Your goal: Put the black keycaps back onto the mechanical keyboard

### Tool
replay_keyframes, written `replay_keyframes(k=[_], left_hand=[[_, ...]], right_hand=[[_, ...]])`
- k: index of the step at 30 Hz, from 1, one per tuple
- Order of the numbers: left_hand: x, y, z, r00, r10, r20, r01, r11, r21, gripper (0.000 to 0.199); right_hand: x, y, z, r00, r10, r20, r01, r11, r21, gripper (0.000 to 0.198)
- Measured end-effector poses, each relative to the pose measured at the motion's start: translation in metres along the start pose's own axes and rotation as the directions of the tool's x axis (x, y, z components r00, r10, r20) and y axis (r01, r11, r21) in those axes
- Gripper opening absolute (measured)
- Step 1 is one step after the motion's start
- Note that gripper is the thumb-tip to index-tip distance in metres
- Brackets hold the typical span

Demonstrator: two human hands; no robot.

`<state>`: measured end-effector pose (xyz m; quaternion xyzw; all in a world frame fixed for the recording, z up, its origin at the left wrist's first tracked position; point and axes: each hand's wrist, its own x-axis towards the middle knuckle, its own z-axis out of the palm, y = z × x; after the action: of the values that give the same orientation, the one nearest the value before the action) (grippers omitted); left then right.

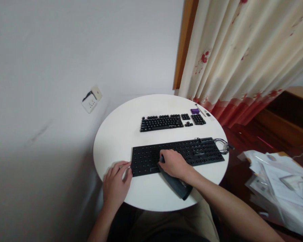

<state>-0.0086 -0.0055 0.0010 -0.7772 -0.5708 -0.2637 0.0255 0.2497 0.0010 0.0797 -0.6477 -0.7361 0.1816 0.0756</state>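
A round white table (116,141) filled the middle of the frame, set against a pale wall. On its lower half lay a black keyboard base (176,155) with its keys stripped off, stretching from lower left of centre toward the right. The right hand (174,164) rested on the base near its lower edge, fingers curled around a dark tool (175,183) whose wide end trailed back under the wrist toward the table's near rim; the tip of the tool met the base just beside the fingertips. The left hand (115,183) lay flat on the table at the base's left end, fingers loosely spread, with the thumb and forefinger touching the corner of the base and holding nothing.

Further up the table, well apart from the hands, the removed keycaps (173,121) sat laid out in keyboard order. Just to their upper right were a small purple object (195,111) and a thin light stick (201,111), too small to identify. A black cable (222,145) coiled at the base's right end.

A wall socket (92,99) showed in the left of the frame, a cream curtain (242,53) with red flowers hung at upper right, and loose papers (280,181) in clear sleeves lay at lower right.
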Motion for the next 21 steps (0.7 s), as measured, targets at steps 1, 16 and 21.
replay_keyframes(k=[1,16,21], left_hand=[[0.001,-0.001,0.001,1.000,0.006,-0.001,-0.006,1.000,-0.001,0.021],[0.006,-0.005,0.004,0.998,0.059,-0.027,-0.059,0.998,0.028,0.025],[0.006,-0.007,0.005,0.998,0.058,-0.013,-0.057,0.997,0.058,0.025]], right_hand=[[-0.002,0.005,-0.001,1.000,0.013,0.000,-0.013,1.000,-0.008,0.012],[-0.082,0.232,-0.070,0.816,0.493,-0.301,-0.529,0.848,-0.045,0.013],[-0.057,0.179,-0.067,0.879,0.340,-0.334,-0.330,0.940,0.086,0.014]])
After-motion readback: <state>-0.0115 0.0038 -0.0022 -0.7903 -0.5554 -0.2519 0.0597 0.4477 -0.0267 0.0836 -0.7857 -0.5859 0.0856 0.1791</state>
